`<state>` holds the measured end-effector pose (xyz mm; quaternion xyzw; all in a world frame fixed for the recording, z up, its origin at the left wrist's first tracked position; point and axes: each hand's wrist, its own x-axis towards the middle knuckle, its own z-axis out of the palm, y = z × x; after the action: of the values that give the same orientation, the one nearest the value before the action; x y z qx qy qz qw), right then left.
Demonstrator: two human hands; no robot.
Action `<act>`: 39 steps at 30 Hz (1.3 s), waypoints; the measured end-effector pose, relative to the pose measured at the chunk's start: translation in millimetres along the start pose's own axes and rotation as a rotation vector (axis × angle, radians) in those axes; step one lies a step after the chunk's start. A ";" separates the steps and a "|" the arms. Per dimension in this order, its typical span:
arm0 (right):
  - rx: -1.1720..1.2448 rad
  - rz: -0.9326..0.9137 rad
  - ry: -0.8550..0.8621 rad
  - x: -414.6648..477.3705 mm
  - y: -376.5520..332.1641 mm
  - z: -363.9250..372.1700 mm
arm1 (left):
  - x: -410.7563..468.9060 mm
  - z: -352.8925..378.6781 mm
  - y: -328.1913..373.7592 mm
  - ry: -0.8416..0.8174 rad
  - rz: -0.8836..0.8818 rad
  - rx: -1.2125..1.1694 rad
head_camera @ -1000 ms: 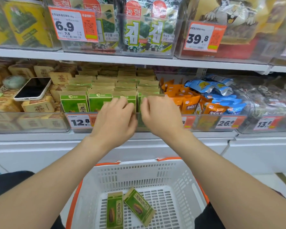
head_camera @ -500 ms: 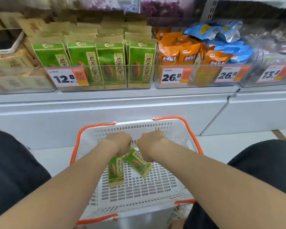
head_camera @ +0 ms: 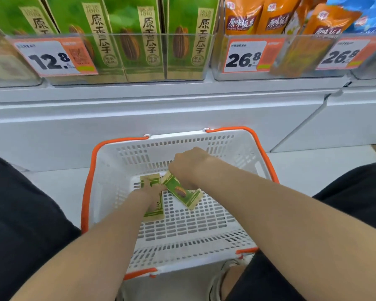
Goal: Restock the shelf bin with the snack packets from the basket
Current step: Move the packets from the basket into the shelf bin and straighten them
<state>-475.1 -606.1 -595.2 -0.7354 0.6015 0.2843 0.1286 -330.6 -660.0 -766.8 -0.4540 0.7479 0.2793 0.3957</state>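
A white basket [head_camera: 243, 153] with orange handles stands on the floor between my knees. Two green snack packets lie inside it. My left hand [head_camera: 154, 188] lies across the middle of the left green packet [head_camera: 155, 210] and grips it. The right green packet [head_camera: 183, 194] lies slanted, and my right hand [head_camera: 189, 168] curls round its upper end. Above, the clear shelf bin [head_camera: 117, 35] with a 12.8 price tag [head_camera: 52, 58] holds upright rows of the same green packets [head_camera: 139, 29].
To the right of the green bin, a clear bin of orange packets [head_camera: 258, 18] carries 26.8 tags [head_camera: 245, 56]. The white shelf base [head_camera: 182, 111] runs behind the basket. My black-clothed legs flank the basket, and a shoe [head_camera: 224, 279] is in front of it.
Both hands came down from the shelf bin into the basket. They have now closed on the two green packets, and the view has tilted down and moved closer.
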 end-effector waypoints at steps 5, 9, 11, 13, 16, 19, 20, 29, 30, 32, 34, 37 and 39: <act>-0.012 -0.031 0.000 12.3 0.5 -0.5 | 9.7 15.0 -6.0 0.032 -0.077 -0.081; -0.007 -0.035 -0.005 16.6 -0.3 1.7 | -6.9 11.1 -5.4 0.009 -0.070 0.002; -0.001 -0.042 -0.006 15.0 0.6 0.6 | -10.0 10.7 -5.6 0.022 -0.048 -0.006; 0.001 -0.048 0.005 11.3 2.3 -2.7 | -13.3 6.7 -3.1 0.046 -0.054 -0.033; 0.023 -0.038 -0.010 7.0 4.5 -7.4 | -16.5 -2.4 -0.3 0.191 -0.051 -0.249; 0.056 -0.005 -0.058 1.7 9.8 -14.2 | -22.1 -14.2 -0.9 0.255 0.039 -0.615; 0.076 0.013 -0.077 -1.9 12.5 -17.1 | -27.2 -19.7 -1.3 0.242 0.088 -0.741; 0.527 0.183 0.111 -18.4 39.2 -29.7 | -98.9 -61.2 20.4 0.328 0.470 -1.211; 0.640 0.192 0.160 -20.4 41.0 -32.3 | -105.3 -64.9 21.6 0.364 0.520 -1.228; 0.865 0.185 0.212 -27.1 43.4 -38.9 | -117.9 -72.3 19.8 0.415 0.585 -1.290; 1.101 0.162 0.233 -35.5 43.6 -43.1 | -128.6 -78.8 16.0 0.464 0.611 -1.332; 1.260 0.141 0.357 -43.6 36.8 -48.6 | -143.9 -89.7 19.4 0.542 0.664 -1.425; 1.252 0.159 0.513 -45.1 30.2 -51.4 | -156.6 -100.6 24.1 0.609 0.691 -1.473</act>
<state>-495.7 -604.1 -523.4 -0.5201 0.7163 -0.2921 0.3621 -343.3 -656.1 -579.6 -0.3970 0.5458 0.6633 -0.3233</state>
